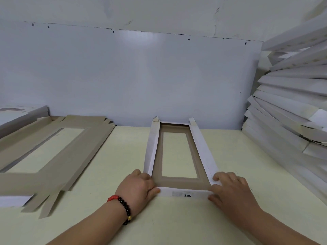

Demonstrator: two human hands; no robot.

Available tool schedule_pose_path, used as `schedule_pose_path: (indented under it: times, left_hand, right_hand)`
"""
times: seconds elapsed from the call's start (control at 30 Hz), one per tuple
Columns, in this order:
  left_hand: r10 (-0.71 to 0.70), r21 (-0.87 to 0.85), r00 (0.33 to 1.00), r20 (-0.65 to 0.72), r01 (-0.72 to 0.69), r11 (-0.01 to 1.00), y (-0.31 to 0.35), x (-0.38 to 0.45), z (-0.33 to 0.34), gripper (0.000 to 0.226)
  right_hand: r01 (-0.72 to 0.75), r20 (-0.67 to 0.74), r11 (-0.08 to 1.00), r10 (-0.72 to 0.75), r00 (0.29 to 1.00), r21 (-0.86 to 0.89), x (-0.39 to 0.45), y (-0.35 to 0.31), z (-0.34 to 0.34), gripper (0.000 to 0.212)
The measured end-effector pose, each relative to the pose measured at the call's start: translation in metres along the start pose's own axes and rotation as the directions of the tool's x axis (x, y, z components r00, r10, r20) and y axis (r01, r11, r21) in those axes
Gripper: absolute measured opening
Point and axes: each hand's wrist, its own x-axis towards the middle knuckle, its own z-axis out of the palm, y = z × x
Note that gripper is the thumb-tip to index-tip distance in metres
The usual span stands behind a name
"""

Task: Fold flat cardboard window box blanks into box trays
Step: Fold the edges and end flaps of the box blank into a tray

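The box blank (178,156) lies on the table (123,156) straight ahead, its long axis running away from me toward the far wall. My left hand (139,186) grips the near left corner, fingers curled round it. My right hand (230,190) pinches the near right corner. The near flap (184,194) stands between both hands, equally close to each.

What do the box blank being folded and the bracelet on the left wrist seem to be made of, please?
The rectangular window box blank looks like thin paperboard: matte grey-brown inside, smooth white outside on the raised side flaps, with crisp fold lines. The black-and-red beaded bracelet seems to be glossy round beads, possibly stone, glass or plastic; the shine alone leaves that open.
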Motion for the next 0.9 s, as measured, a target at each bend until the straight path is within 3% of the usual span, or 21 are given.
schedule_pose_path:
  times: [0.1,0.13,0.2,0.3,0.4,0.47,0.53,0.63,0.9]
  left_hand:
    - [0.083,0.225,0.995,-0.062,-0.067,0.972,0.017,0.001,-0.013,0.007]
    - [0.090,0.278,0.996,-0.009,-0.084,0.957,0.026,0.003,-0.013,0.010]
    - [0.107,0.265,0.988,0.114,-0.134,0.955,0.045,0.010,0.000,0.030]
    - [0.007,0.229,0.984,0.175,-0.048,0.972,0.072,0.026,0.010,0.031]
    - [-0.029,0.207,0.977,0.211,-0.016,0.978,0.072,0.033,0.011,0.030]
    - [-0.009,0.249,0.974,0.227,-0.049,0.967,0.066,0.033,0.008,0.034]
    - [-0.005,0.300,0.970,0.242,-0.070,0.951,0.062,0.031,0.005,0.034]
    - [-0.020,0.317,0.968,0.249,-0.062,0.946,0.051,0.027,0.002,0.033]
    - [-0.082,0.397,0.966,0.245,-0.023,0.918,0.029,0.020,-0.008,0.030]
  right_hand:
    - [0.120,0.069,0.992,-0.118,0.991,-0.036,0.005,-0.013,0.002,0.038]
    - [0.138,0.095,0.990,-0.134,0.986,-0.028,0.008,-0.020,0.005,0.038]
    - [0.156,0.109,0.988,-0.155,0.982,-0.008,0.017,-0.039,0.007,0.031]
    - [0.165,0.172,0.985,-0.171,0.970,0.047,0.031,-0.073,0.015,0.018]
    - [0.159,0.105,0.986,-0.164,0.981,0.052,0.037,-0.074,0.014,0.013]
    - [0.220,0.096,0.974,-0.224,0.970,0.055,0.034,-0.063,0.012,0.014]
    - [0.316,0.144,0.949,-0.313,0.939,0.000,0.030,-0.051,0.007,0.030]
    - [0.302,0.158,0.943,-0.280,0.947,-0.141,0.024,-0.031,0.004,0.040]
    - [0.246,0.197,0.956,-0.213,0.957,-0.159,0.019,-0.003,-0.005,0.041]
